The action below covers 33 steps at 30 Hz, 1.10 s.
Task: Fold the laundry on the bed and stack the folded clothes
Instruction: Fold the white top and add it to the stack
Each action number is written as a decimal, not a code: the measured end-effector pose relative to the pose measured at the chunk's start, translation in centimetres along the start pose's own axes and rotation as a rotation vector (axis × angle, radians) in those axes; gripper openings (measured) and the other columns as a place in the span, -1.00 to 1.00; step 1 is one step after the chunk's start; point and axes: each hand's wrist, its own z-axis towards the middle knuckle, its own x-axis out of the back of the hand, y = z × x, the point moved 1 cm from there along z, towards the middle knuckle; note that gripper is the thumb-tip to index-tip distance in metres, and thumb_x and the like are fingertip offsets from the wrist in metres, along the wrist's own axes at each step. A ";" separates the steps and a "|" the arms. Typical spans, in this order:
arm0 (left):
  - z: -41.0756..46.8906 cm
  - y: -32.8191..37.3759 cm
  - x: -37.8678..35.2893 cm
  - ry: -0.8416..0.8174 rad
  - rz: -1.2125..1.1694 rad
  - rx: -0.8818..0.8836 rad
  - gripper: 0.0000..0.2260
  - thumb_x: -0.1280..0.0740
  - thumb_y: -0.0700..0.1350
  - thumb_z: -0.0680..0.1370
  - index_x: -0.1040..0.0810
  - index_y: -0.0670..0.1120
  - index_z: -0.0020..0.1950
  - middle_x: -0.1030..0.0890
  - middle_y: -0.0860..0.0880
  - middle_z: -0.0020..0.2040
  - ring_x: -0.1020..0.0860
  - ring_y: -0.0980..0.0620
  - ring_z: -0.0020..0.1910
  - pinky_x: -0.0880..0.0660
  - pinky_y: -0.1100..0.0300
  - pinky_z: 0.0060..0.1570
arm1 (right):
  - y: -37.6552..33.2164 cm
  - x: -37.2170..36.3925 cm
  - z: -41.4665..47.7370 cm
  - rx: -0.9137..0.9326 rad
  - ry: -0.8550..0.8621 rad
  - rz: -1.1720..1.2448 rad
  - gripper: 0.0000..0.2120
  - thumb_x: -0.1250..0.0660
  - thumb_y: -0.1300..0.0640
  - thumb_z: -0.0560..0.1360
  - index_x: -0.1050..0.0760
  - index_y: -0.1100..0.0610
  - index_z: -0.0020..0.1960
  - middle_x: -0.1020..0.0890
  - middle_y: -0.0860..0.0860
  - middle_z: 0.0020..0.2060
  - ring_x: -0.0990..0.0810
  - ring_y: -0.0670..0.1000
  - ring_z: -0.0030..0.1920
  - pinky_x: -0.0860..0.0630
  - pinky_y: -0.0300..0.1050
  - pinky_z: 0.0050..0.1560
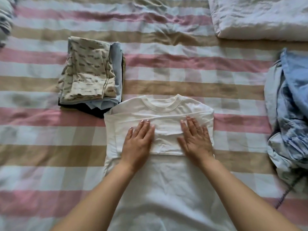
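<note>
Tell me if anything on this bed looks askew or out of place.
Only the folded stack left of the white shirt: its layers are skewed, with light blue and dark pieces poking out under the printed top piece. The crumpled blue heap on the right is unfolded. Nothing looks damaged.

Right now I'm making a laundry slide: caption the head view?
Left hand and right hand press a white T-shirt flat on the striped bed, folded stack beside it.
</note>
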 end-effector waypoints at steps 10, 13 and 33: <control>-4.8 -0.3 2.6 0.034 -0.044 0.021 -0.61 -0.10 -0.05 0.55 -0.51 -0.21 0.25 -0.46 -0.19 0.32 -0.41 -0.18 0.33 -0.28 -0.07 0.30 | -0.1 2.3 -6.6 0.022 0.202 0.159 -0.58 -0.13 0.02 0.54 -0.39 0.17 0.34 -0.37 0.17 0.37 -0.28 0.14 0.41 -0.19 0.12 0.37; -10.3 0.8 2.8 0.103 -0.113 -0.035 -0.73 -0.17 -0.15 0.53 -0.60 -0.22 0.08 -0.59 -0.17 0.12 -0.54 -0.16 0.10 -0.46 -0.01 0.06 | -0.7 1.1 -13.7 0.090 0.238 0.280 -0.70 -0.16 0.06 0.49 -0.57 0.17 0.05 -0.57 0.17 0.07 -0.41 0.08 0.12 -0.34 -0.06 0.15; -25.4 -1.9 1.1 0.105 -0.102 -0.193 -0.93 -0.20 -0.18 0.54 -0.41 -0.11 -0.14 -0.63 -0.20 -0.03 -0.47 -0.10 0.03 -0.41 0.04 -0.02 | 4.5 -2.6 -26.1 0.275 0.254 0.076 -0.80 -0.29 0.13 0.42 -0.53 0.23 -0.32 -0.61 0.16 -0.19 -0.43 0.11 -0.02 -0.44 0.03 -0.11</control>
